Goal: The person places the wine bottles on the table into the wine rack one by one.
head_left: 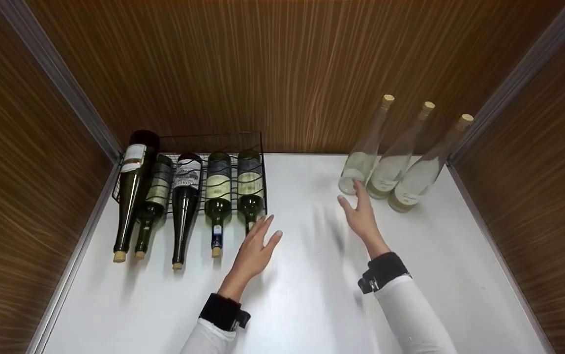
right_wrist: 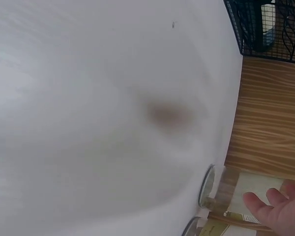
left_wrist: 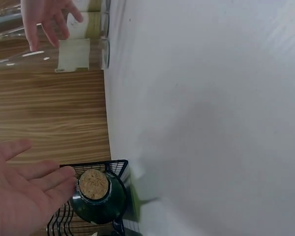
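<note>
Well, two hands are reaching in, well apart over the white counter [head_left: 302, 300], and neither one grips anything! On the left, the left hand [head_left: 252, 255] has its fingers extended, thumb well out to the side, right by the corked neck of the rightmost dark bottle [head_left: 250, 189]; whether skin meets glass, I cannot tell. That bottle lies in a black wire rack [head_left: 263, 169] against the wood-grain back wall [head_left: 307, 73], one of five dark bottles, all lying with corks toward the person, the leftmost bottle [head_left: 133, 191] slanting partly over its neighbour.

Across to the right, where three clear bottles stand upright in a group! The right hand [head_left: 362, 216] is at the nearest, the left clear bottle [head_left: 361, 160], thumb and fingers parted in front of its pale label; contact cannot be made out. Just beside it stand the middle clear bottle [head_left: 393, 164] and the right clear bottle [head_left: 422, 172], corks in both.
</note>
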The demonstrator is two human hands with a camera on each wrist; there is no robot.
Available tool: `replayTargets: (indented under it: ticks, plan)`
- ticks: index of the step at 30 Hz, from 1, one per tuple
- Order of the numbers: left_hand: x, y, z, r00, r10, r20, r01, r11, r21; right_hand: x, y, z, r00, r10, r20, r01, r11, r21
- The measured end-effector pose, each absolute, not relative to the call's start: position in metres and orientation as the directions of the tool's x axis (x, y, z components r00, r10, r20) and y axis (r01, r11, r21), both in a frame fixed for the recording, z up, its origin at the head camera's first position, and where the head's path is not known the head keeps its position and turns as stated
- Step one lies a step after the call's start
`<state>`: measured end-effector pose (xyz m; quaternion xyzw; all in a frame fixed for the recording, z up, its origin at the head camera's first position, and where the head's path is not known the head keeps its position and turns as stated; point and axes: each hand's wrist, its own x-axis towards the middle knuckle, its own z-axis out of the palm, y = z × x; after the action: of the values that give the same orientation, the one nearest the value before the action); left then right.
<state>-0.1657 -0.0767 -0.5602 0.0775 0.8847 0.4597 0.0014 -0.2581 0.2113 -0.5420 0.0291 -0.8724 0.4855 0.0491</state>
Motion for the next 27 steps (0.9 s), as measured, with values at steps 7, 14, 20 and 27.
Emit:
replayTargets:
  ticks: [7,14,20,27]
  plan:
    - [-0.168,-0.069,-0.560,-0.982,0.165,0.087,0.163,0.531,0.832,-0.274,0.220,-0.528,-0.991,0.072,0.113,-0.064,0.485,-0.872]
    - [-0.167,-0.063,-0.562,-0.984,0.173,0.046,0.136,0.559,0.818,-0.292,0.227,-0.510,-0.983,0.102,0.155,-0.092,0.454,-0.886]
    - [-0.169,-0.059,-0.564,-0.985,0.169,0.047,0.137,0.573,0.808,-0.306,0.228,-0.496,-0.979,0.152,0.137,-0.056,0.442,-0.895]
    - [-0.172,-0.056,-0.565,-0.979,0.194,0.065,0.160,0.525,0.836,-0.319,0.232,-0.489,-0.980,0.186,0.075,0.007,0.405,-0.914]
